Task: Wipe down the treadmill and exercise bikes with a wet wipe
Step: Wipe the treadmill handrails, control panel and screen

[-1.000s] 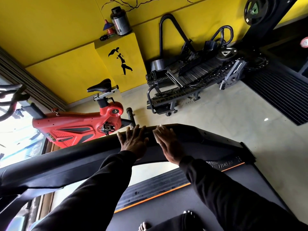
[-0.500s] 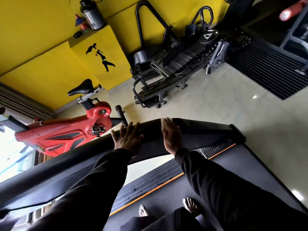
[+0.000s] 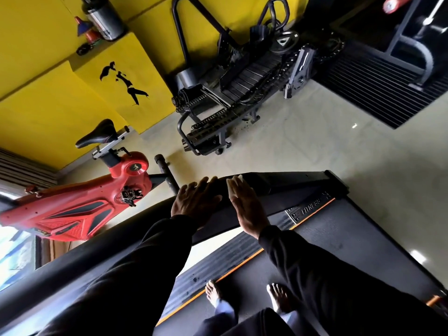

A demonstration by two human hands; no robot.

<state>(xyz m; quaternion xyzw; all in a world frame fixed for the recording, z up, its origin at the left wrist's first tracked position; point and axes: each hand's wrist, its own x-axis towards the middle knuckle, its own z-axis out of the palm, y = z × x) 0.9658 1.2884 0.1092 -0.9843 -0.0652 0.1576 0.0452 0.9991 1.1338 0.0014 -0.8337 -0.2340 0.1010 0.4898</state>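
wet wipe [image 3: 234, 187]: white, flat on black treadmill [image 3: 291, 187] side rail, pinned under right hand [image 3: 244, 204] | right hand: fingers straight, pressing wipe, nothing gripped | left hand [image 3: 194, 202]: flat on same rail just beside, fingers extended, holding nothing | bare feet on belt | red exercise bike [image 3: 80, 202] beyond rail, on floor [image 3: 315, 141]

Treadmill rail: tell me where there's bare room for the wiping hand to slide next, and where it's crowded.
Bare rail runs from the right hand, flat on the white wipe, to the far corner. The dark stretch below the left hand toward the sleeve is also free. It is crowded between the two hands, which lie close together.
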